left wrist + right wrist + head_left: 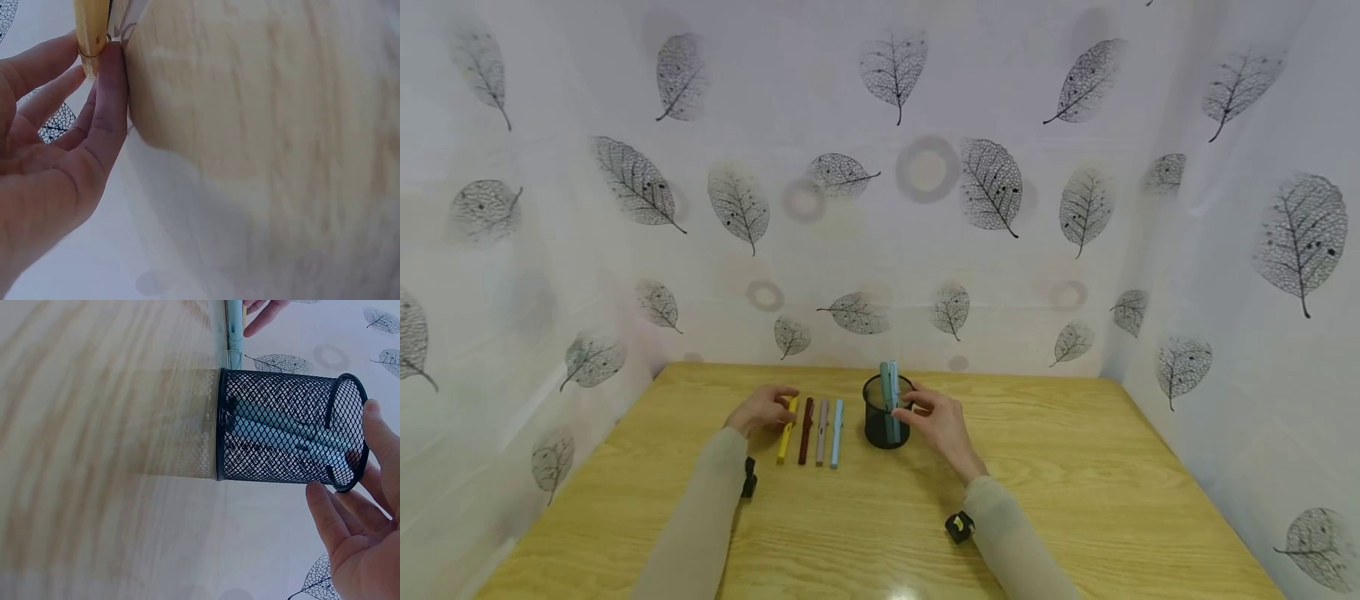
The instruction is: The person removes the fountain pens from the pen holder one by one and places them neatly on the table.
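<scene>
Black wire mesh forms the round pen holder (886,425), upright on the pale wood-grain table (1075,500); two smooth teal pens (890,392) stand in it, long axes near vertical. Your right hand (942,425) rests against its rim with relaxed, slightly parted fingers (350,525). Your left hand (765,408) touches the far end of the yellow pen (787,429), fingers (109,94) together and nearly straight. That pen lies flat, pointing away from you, parallel to the dark red pen (806,430), beige pen (822,432) and light blue pen (837,433) between it and the holder.
</scene>
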Tool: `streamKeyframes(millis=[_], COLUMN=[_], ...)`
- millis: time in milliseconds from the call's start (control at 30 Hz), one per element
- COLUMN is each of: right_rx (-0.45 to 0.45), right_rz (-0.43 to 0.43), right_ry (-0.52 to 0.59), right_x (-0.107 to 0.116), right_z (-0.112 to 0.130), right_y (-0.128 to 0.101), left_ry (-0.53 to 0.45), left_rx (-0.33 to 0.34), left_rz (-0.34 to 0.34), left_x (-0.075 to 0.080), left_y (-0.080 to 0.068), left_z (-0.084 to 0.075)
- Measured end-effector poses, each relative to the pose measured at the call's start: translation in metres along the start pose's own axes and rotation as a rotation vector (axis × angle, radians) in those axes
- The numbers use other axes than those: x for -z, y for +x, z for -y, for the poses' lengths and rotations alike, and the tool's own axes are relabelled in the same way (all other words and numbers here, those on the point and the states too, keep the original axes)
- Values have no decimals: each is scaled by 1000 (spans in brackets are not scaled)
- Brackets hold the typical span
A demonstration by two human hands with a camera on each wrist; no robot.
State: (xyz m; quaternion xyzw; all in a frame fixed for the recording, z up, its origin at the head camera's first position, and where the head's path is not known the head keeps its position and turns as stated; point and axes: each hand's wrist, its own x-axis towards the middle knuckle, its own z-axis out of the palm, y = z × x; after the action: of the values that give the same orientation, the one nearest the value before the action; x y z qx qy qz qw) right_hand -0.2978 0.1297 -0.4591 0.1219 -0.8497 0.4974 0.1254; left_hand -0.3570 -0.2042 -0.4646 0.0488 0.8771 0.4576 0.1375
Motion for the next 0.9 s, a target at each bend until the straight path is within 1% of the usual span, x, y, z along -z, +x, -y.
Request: streamKeyframes(millis=[233,367,567,733,900], right_rx=[-6,-9,-6,9,3], right_rz=[10,6,6,9,6], right_ry=[10,8,14,27,35], right_x=[0,0,1,1,2], right_z=[-2,0,2,2,3], right_y=[0,-1,-1,-1,-2], left_ry=[19,-16,-53,-53,-45], left_rx=[26,17,27,37,63], left_rz=[-11,1,14,-6,-35], left_x=[-3,-4,-3,-3,-4], left_y=[2,2,-1,-3,-3], left_z=[3,2,0,2,2])
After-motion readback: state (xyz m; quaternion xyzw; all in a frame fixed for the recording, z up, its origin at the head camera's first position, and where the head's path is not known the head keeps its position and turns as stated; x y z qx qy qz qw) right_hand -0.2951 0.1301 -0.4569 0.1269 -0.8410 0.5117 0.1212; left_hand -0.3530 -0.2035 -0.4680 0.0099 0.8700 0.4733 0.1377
